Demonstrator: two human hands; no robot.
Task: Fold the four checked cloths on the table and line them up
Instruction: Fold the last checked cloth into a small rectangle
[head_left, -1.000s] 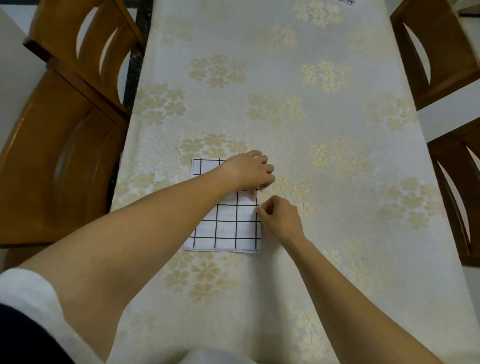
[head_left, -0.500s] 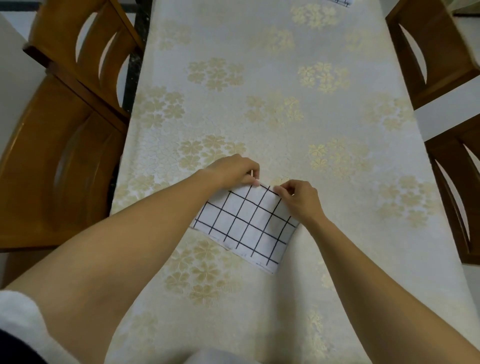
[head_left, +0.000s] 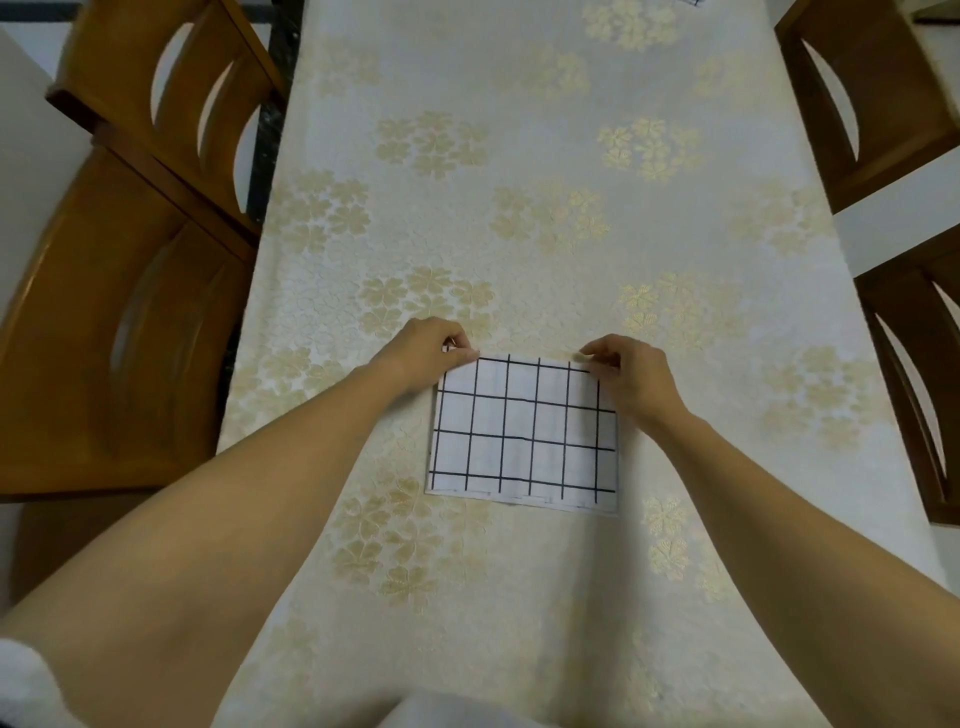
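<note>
A folded white cloth with a black check (head_left: 524, 434) lies flat on the table (head_left: 519, 208), its long side running left to right. My left hand (head_left: 426, 351) pinches its far left corner. My right hand (head_left: 631, 371) pinches its far right corner. A sliver of another checked cloth (head_left: 693, 2) shows at the table's far edge, mostly cut off by the frame. No other checked cloths are in view.
The table wears a cream cloth with gold flowers. Two wooden chairs (head_left: 130, 260) stand along its left side and two darker ones (head_left: 883, 104) along its right. My sleeve fills the lower left corner.
The cloth was picked up by both hands, turned a quarter turn and shifted to the right. It now lies flat again, wider than deep, with each hand on a far corner.
</note>
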